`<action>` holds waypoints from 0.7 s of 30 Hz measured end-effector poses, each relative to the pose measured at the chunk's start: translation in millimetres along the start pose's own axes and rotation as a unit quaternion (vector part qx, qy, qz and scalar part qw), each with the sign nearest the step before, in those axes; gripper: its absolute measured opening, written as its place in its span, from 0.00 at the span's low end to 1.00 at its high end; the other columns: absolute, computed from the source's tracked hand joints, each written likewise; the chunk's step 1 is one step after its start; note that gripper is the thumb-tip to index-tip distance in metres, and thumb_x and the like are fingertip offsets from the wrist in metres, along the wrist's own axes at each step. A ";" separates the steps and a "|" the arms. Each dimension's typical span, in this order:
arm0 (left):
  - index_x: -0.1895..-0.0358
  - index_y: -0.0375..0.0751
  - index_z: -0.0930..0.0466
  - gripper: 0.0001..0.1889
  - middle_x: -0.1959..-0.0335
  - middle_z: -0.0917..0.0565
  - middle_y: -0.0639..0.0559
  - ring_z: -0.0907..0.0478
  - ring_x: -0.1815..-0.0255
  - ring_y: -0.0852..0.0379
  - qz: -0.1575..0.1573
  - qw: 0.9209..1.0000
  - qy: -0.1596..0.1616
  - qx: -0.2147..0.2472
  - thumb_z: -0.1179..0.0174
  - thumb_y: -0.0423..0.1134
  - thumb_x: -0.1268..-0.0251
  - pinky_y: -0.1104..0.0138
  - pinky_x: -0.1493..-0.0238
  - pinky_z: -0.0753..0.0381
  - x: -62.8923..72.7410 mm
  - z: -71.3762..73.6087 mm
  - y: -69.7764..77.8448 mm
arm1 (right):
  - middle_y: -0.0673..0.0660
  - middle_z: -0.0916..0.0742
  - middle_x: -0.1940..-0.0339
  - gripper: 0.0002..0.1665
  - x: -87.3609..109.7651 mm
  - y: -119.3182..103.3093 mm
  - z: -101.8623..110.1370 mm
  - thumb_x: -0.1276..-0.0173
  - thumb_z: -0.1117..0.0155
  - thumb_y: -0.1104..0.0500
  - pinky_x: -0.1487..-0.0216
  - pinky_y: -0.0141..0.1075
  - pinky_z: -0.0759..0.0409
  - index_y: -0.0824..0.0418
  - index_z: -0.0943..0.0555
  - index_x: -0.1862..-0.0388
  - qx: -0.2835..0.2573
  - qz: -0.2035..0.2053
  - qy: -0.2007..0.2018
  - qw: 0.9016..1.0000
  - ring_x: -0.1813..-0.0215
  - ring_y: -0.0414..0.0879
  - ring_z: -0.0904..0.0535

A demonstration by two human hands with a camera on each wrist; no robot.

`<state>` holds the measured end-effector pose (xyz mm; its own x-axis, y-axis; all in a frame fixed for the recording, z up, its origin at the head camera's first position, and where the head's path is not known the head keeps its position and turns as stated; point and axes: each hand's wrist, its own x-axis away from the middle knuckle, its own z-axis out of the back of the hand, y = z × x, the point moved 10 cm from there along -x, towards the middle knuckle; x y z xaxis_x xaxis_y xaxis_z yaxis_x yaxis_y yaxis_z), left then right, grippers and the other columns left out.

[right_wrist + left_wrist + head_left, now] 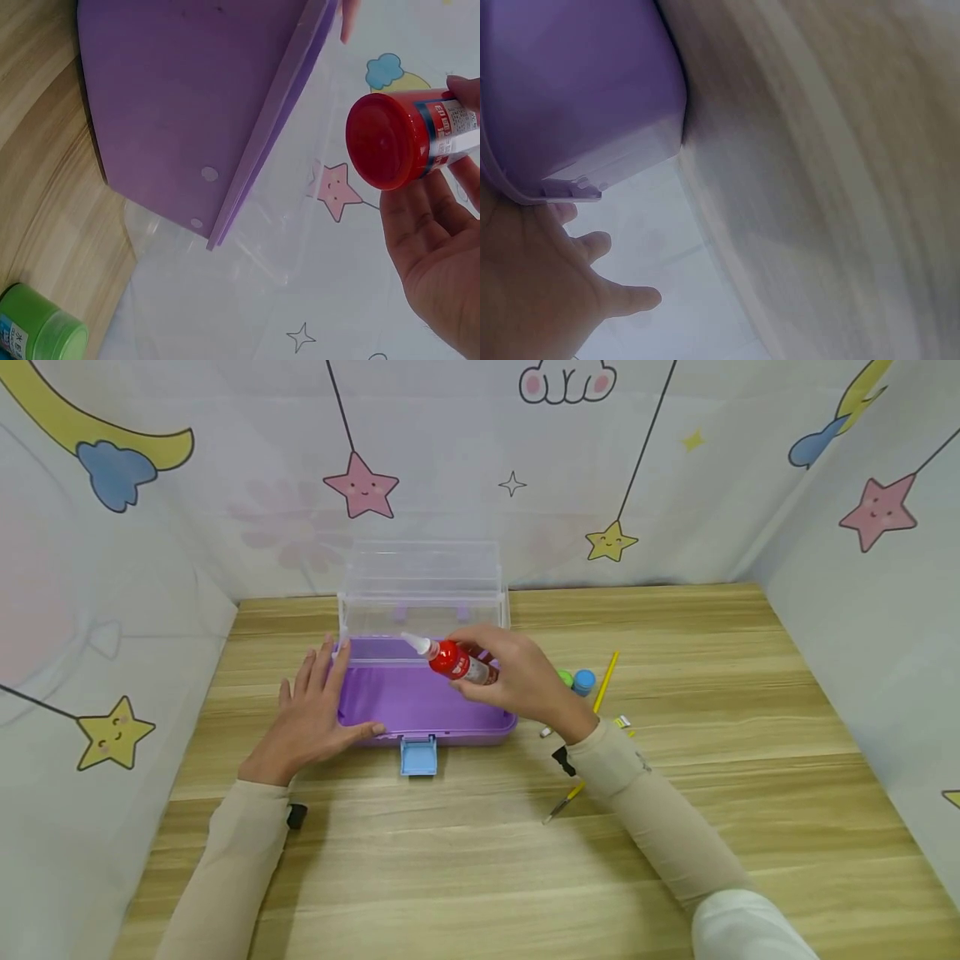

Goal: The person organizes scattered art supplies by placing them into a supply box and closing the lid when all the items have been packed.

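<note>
A purple plastic case (397, 697) stands with its clear lid (423, 568) swung up at the back and its pale blue latch (418, 757) hanging down in front. My left hand (303, 722) rests against the case's left end, fingers spread, thumb along the front rim. Over the case, my right hand (521, 672) grips a red squeeze bottle (450, 658) with a white pointed nozzle and a printed label. The bottle is tilted, its nozzle toward the upper left. In the right wrist view, the bottle's round red base (379, 142) faces the camera.
Right of the case, partly behind the right forearm, are a blue-capped jar (584, 682), a green jar (45, 326), a yellow stick (607, 681) and a paintbrush (558, 810). A printed curtain (450, 435) closes off the back and sides of the wooden table (450, 877).
</note>
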<state>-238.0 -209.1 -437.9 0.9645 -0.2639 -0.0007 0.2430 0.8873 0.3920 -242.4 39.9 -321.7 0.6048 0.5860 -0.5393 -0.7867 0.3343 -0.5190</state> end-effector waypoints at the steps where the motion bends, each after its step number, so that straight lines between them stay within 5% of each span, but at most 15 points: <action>1: 0.12 0.54 0.74 0.68 0.11 0.70 0.43 0.66 0.14 0.27 0.001 1.000 -0.001 -0.001 0.32 0.70 0.41 0.18 0.30 0.61 0.0 0.1 0.3 | 0.57 0.11 0.47 0.28 0.0 0.5 -1.4 0.38 0.22 0.61 0.57 0.34 0.14 0.64 0.17 0.39 0.001 -0.002 -0.003 1.000 0.55 0.46 0.14; 21: 0.12 0.53 0.74 0.67 0.11 0.70 0.42 0.66 0.14 0.26 0.004 1.000 -0.007 -0.001 0.33 0.70 0.40 0.18 0.31 0.60 -0.1 0.4 1.4 | 0.54 0.11 0.44 0.29 1.2 13.1 -32.3 0.35 0.23 0.56 0.51 0.36 0.16 0.58 0.17 0.35 0.054 -0.087 -0.107 0.989 0.52 0.43 0.16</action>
<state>-237.9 -207.9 -436.9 0.9648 -0.2627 0.0143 0.2365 0.8900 0.3898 -247.9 21.2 -350.6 0.7010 0.6519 -0.2892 -0.6889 0.5143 -0.5107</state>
